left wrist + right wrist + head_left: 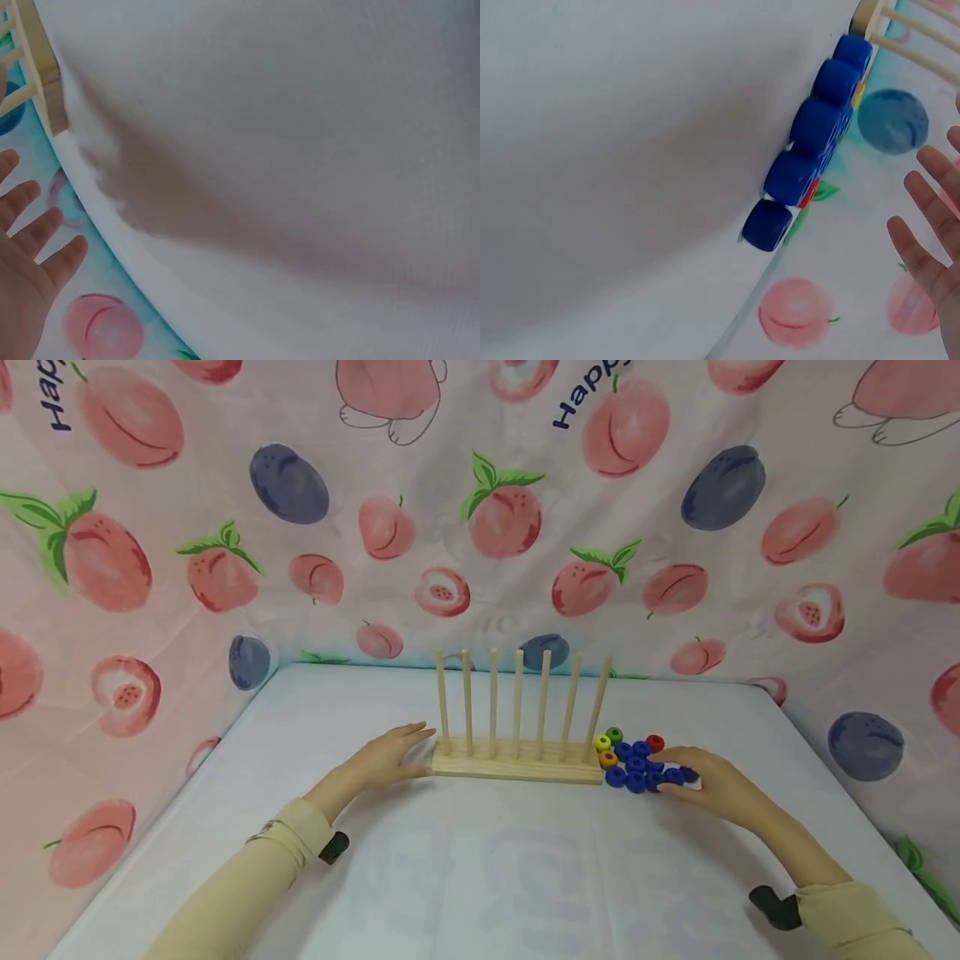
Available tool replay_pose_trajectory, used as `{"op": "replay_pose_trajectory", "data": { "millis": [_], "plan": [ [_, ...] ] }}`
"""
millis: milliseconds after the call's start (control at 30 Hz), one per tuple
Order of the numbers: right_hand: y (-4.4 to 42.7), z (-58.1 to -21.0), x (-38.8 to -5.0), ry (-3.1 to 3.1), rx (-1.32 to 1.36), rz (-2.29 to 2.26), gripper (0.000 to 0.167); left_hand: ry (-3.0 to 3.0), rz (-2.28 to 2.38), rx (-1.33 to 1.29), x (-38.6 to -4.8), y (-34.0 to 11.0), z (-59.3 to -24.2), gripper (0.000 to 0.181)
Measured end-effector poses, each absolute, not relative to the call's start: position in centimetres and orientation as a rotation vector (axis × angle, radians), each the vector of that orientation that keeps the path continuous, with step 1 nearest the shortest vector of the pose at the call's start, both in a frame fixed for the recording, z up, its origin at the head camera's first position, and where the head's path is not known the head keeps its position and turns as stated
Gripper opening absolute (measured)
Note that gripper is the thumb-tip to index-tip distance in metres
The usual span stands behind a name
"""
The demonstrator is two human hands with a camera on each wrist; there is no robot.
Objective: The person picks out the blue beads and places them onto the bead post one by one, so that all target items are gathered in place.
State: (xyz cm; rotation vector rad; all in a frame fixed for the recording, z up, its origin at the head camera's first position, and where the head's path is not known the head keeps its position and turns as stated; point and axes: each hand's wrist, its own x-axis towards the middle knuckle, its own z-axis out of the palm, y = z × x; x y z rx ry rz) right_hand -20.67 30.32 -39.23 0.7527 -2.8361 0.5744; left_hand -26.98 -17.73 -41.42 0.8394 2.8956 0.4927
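A pale wooden stand (517, 768) with several upright pegs is in the middle of the head view. At its left end is my left hand (381, 760), fingers extended and fingertips close to the base; whether they touch it I cannot tell. My right hand (716, 787) reaches over the right side of a cluster of blue beads (636, 765), its fingers spread in the right wrist view. Yellow (602, 742), orange (608, 760), green (614, 734) and red (656, 743) beads lie around the blue ones. The right hand partly hides some beads.
A white cloth (517, 877) covers the table under everything. Behind and beside it hangs a fabric backdrop (450, 460) printed with fruit. A small white piece (697, 784) shows beneath the right hand. Dark straps (776, 908) sit at the wrists.
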Motion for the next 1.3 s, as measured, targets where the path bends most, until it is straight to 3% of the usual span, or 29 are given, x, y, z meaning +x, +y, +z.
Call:
{"op": "replay_pose_trajectory", "data": {
  "millis": [633,1300],
  "plan": [
    [33.3,-39.9,-22.7,-2.943,0.678,0.579,0.045,2.740,0.564,0.973,-28.5,-17.5,-43.0,0.070],
    [34.5,-41.9,-24.9,-3.072,0.680,0.596,0.048,2.716,0.490,0.870,-28.9,-16.6,-42.8,0.065]
  ]
}}
